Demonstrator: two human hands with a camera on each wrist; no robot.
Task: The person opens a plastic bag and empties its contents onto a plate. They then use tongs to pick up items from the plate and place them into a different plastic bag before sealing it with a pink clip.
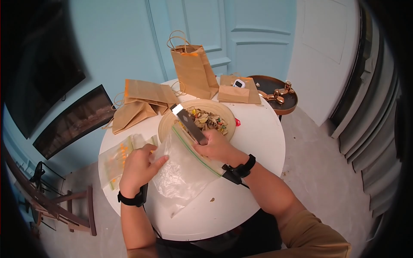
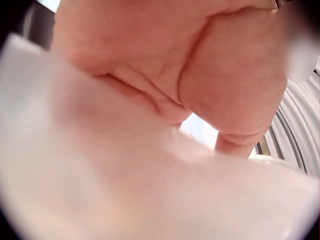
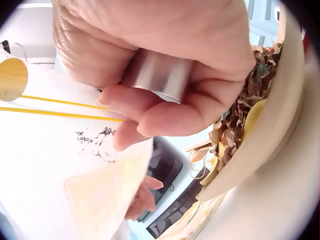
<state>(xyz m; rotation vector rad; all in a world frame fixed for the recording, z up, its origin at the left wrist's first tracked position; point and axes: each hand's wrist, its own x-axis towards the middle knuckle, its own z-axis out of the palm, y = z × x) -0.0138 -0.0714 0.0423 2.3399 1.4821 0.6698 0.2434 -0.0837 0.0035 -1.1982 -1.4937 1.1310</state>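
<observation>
My right hand (image 1: pixel 219 148) curls round a flat metal tool (image 1: pixel 191 124), whose far end lies over the dried leaves and petals (image 1: pixel 211 120) on a round plate (image 1: pixel 165 122). In the right wrist view, fingers (image 3: pixel 175 117) wrap the metal handle (image 3: pixel 162 75). A clear bag with a green zip edge (image 1: pixel 176 172) hangs between my hands, its zip edge running beneath the right hand. My left hand (image 1: pixel 140 165) is at the bag's left side, thumb stretched toward it and fingers apart. In the left wrist view, blurred plastic (image 2: pixel 125 185) covers part of the left hand (image 2: pixel 165 60).
Another zip bag with orange print (image 1: pixel 118 161) lies at the white table's (image 1: pixel 254 146) left. Brown paper bags (image 1: pixel 193 71) stand and lie behind the plate. A small white device (image 1: pixel 239 84) sits on flat brown paper (image 1: pixel 254 92). Beyond is a side table (image 1: pixel 269 81).
</observation>
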